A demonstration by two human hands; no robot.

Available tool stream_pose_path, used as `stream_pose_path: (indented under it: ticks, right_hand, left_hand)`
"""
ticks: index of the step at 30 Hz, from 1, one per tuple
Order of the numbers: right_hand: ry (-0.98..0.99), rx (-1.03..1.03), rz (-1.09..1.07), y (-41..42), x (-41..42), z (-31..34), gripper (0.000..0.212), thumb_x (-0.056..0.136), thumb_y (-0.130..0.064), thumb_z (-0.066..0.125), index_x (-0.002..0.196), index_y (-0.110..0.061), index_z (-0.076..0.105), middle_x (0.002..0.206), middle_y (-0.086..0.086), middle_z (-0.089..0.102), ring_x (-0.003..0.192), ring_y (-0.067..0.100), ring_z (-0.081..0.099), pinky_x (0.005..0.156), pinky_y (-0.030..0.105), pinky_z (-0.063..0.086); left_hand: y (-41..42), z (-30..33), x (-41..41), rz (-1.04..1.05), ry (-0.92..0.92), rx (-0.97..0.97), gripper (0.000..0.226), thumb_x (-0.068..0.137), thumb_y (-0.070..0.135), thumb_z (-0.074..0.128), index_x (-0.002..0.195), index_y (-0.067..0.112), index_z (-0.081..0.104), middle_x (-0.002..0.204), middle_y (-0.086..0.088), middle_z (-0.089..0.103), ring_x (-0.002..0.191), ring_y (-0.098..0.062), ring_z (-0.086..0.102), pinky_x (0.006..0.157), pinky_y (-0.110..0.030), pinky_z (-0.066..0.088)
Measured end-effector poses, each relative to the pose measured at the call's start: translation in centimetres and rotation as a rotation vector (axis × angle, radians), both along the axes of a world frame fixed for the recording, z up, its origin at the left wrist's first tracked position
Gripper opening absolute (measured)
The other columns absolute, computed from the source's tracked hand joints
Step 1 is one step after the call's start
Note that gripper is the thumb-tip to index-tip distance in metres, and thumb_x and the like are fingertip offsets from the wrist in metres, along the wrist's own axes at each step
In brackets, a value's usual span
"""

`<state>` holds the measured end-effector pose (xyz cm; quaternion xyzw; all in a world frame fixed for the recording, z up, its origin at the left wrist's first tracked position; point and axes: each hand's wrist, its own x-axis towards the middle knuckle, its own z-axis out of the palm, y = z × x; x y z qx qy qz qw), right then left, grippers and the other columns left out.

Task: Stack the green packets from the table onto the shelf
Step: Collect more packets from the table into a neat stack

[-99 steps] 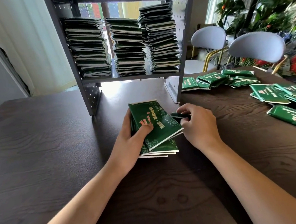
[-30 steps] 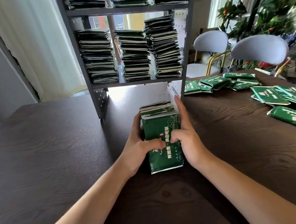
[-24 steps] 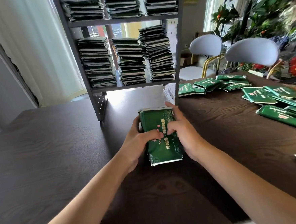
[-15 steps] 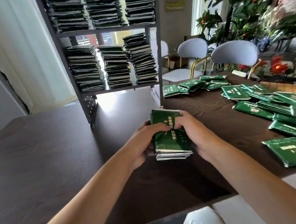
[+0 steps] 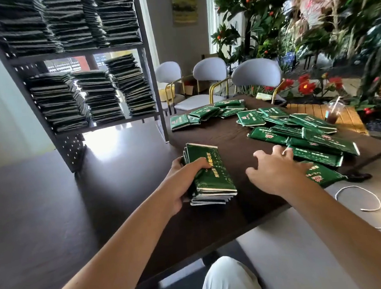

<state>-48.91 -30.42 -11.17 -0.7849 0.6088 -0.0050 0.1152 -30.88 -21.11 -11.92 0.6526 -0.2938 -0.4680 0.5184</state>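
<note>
A small pile of green packets (image 5: 211,176) lies on the dark table (image 5: 54,210) in front of me. My left hand (image 5: 183,181) grips this pile from its left side, thumb over the top packet. My right hand (image 5: 277,170) hovers with spread fingers, holding nothing, just left of the loose green packets (image 5: 308,136) scattered on the table's right side. The grey shelf (image 5: 107,124) stands at the back left, its two visible levels filled with stacks of packets (image 5: 100,96).
More loose packets (image 5: 201,115) lie beside the shelf's right leg. Chairs (image 5: 257,76) and plants stand behind the table. A drink cup with a straw (image 5: 333,114) sits on a wooden surface at right. A white cord (image 5: 358,198) lies on the floor.
My right hand has let go of the pile and moved right toward the scattered packets. The left hand keeps its hold. My view has swung to the right.
</note>
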Motion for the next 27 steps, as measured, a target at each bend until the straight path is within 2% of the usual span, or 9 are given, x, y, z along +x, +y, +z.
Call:
stream_pose_path:
  ticks: [4,7,11,14,16,18,20,24,27]
  right_hand:
    - [0.015,0.047,0.083,0.7,-0.4,-1.4,0.051,0.098,-0.046,0.042,0.147,-0.032,0.041,0.152,0.011,0.036,0.143,0.036,0.030,0.110,0.075,0.020]
    - [-0.150,-0.082,0.283,2.4,0.9,-1.8,0.046,0.096,-0.041,0.050,0.141,-0.033,0.049,0.137,0.002,0.056,0.130,0.027,0.050,0.110,0.055,0.037]
    - [-0.395,-0.078,0.548,4.2,2.9,-1.7,0.026,0.089,-0.029,0.063,0.114,-0.027,0.068,0.111,-0.003,0.070,0.109,0.022,0.063,0.088,0.035,0.049]
    - [-0.462,-0.105,0.605,4.5,4.0,-2.4,0.034,0.085,-0.023,0.067,0.119,-0.025,0.069,0.123,-0.004,0.064,0.119,0.019,0.056,0.097,0.034,0.046]
    - [-0.342,-0.178,0.523,4.5,4.7,-3.0,0.048,0.089,-0.034,0.066,0.136,-0.029,0.057,0.144,0.000,0.047,0.137,0.023,0.039,0.110,0.042,0.039]
    - [-0.163,-0.183,0.361,4.5,5.3,-3.1,0.057,0.092,-0.047,0.060,0.145,-0.029,0.045,0.151,0.006,0.034,0.142,0.029,0.029,0.111,0.048,0.037]
    - [-0.143,-0.162,0.288,4.5,5.7,-2.7,0.061,0.092,-0.048,0.059,0.147,-0.027,0.040,0.150,0.009,0.031,0.140,0.033,0.029,0.106,0.050,0.040]
    - [-0.242,-0.113,0.311,4.2,6.9,-2.0,0.072,0.087,-0.035,0.070,0.150,-0.028,0.036,0.155,0.011,0.022,0.141,0.033,0.022,0.106,0.045,0.041]
    - [-0.512,-0.015,0.224,3.7,7.4,-2.4,0.076,0.081,-0.025,0.079,0.147,-0.032,0.041,0.151,0.009,0.027,0.138,0.031,0.028,0.109,0.043,0.040]
  left_hand:
    - [0.2,0.0,0.3,0.022,-0.012,0.024,0.059,0.082,0.032,0.077,0.133,0.025,0.047,0.106,-0.008,0.077,0.098,-0.027,0.075,0.085,-0.042,0.060]
    - [0.6,0.2,0.9,0.034,-0.029,0.033,0.059,0.081,0.032,0.077,0.131,0.024,0.048,0.106,-0.011,0.077,0.100,-0.030,0.074,0.091,-0.049,0.059]
    - [1.6,0.4,2.2,0.061,-0.060,0.031,0.066,0.070,0.035,0.080,0.127,0.022,0.051,0.102,-0.010,0.078,0.095,-0.030,0.076,0.089,-0.048,0.061]
    - [2.8,0.4,3.8,0.085,-0.076,0.045,0.054,0.080,0.032,0.078,0.126,0.021,0.053,0.101,-0.011,0.078,0.095,-0.031,0.076,0.091,-0.050,0.059]
    - [3.5,0.3,4.8,0.104,-0.078,0.051,0.049,0.083,0.031,0.075,0.126,0.020,0.054,0.101,-0.011,0.078,0.097,-0.032,0.075,0.092,-0.051,0.059]
    - [4.1,0.1,5.6,0.122,-0.075,0.050,0.051,0.082,0.032,0.075,0.126,0.020,0.054,0.101,-0.011,0.078,0.096,-0.032,0.075,0.091,-0.049,0.059]
    - [4.3,0.1,5.7,0.129,-0.067,0.047,0.052,0.082,0.033,0.076,0.127,0.020,0.053,0.100,-0.011,0.078,0.096,-0.032,0.076,0.090,-0.049,0.060]
    - [4.6,0.0,5.8,0.122,-0.052,0.041,0.052,0.082,0.032,0.076,0.127,0.020,0.052,0.100,-0.010,0.079,0.093,-0.030,0.076,0.086,-0.044,0.061]
    - [4.7,0.1,5.7,0.135,-0.057,0.032,0.048,0.084,0.031,0.075,0.124,0.022,0.052,0.098,-0.010,0.079,0.083,-0.025,0.075,0.080,-0.040,0.061]
